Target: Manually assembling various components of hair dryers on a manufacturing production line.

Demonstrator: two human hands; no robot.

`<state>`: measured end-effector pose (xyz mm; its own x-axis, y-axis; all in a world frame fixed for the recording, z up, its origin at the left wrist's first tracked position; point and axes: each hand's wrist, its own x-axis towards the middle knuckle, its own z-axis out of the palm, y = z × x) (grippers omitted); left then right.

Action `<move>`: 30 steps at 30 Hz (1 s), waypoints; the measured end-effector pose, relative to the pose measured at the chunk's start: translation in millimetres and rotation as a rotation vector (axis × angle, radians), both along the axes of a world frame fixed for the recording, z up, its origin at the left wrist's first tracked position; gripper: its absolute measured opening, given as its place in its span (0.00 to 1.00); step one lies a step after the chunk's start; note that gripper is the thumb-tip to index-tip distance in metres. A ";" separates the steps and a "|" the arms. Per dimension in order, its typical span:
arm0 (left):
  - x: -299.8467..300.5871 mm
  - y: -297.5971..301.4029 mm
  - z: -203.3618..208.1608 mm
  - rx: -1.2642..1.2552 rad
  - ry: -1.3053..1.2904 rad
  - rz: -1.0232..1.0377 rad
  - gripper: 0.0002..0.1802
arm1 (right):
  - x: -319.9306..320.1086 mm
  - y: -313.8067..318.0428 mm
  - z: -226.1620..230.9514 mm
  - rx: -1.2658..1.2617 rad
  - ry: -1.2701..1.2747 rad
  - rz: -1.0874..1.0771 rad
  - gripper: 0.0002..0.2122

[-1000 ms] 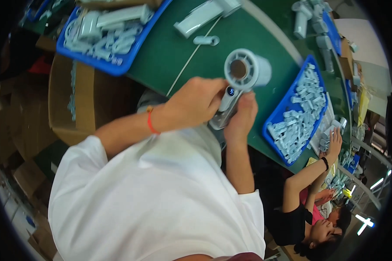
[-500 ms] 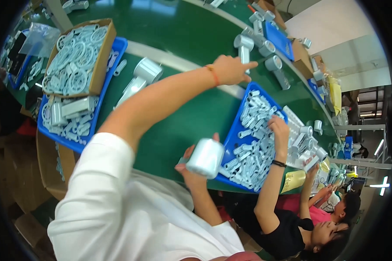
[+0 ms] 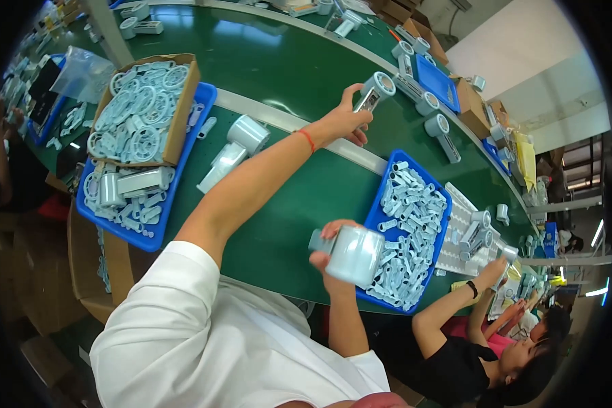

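Note:
My left hand (image 3: pixel 345 122), with a red string at its wrist, reaches out over the far part of the green table. Its fingers close round the handle of a pale blue-white plastic housing (image 3: pixel 377 87) with a round head. Nearer to me, my right hand (image 3: pixel 334 268) grips a similar housing (image 3: pixel 358 255), whose large cylinder head faces me and hides part of the fingers. Beside that hand is a blue tray (image 3: pixel 389 164) full of small pale plastic parts (image 3: pixel 404 262). Another housing (image 3: pixel 238 146) lies on the table left of my left forearm.
At left, a cardboard box (image 3: pixel 192 88) of pale rings and strips sits on a blue tray (image 3: pixel 158 234) of parts. More housings (image 3: pixel 442 136) stand along the far strip. A co-worker's arm (image 3: pixel 449 306) is at right, near a white sheet (image 3: pixel 449 251).
My left hand has lifted a housing off the far strip. My right hand has moved right with its housing. The co-worker's hand has left the blue tray.

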<state>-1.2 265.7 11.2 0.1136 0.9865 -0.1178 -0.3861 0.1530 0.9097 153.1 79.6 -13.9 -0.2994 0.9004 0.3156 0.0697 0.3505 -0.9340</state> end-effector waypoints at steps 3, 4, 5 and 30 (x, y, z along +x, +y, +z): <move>-17.7 -49.9 8.9 -0.031 0.018 0.034 0.47 | -13.3 6.8 -4.1 0.024 -0.298 -0.019 0.08; -18.5 -67.8 7.6 -0.057 0.136 0.042 0.46 | -15.2 6.9 -3.7 0.157 -0.401 -0.030 0.07; -18.5 -87.3 2.8 -0.043 0.227 0.033 0.44 | -15.8 2.9 -8.8 0.086 -0.266 -0.041 0.07; -40.0 -269.7 -54.8 0.541 1.166 0.249 0.06 | -19.5 -42.1 1.0 0.252 0.105 0.149 0.14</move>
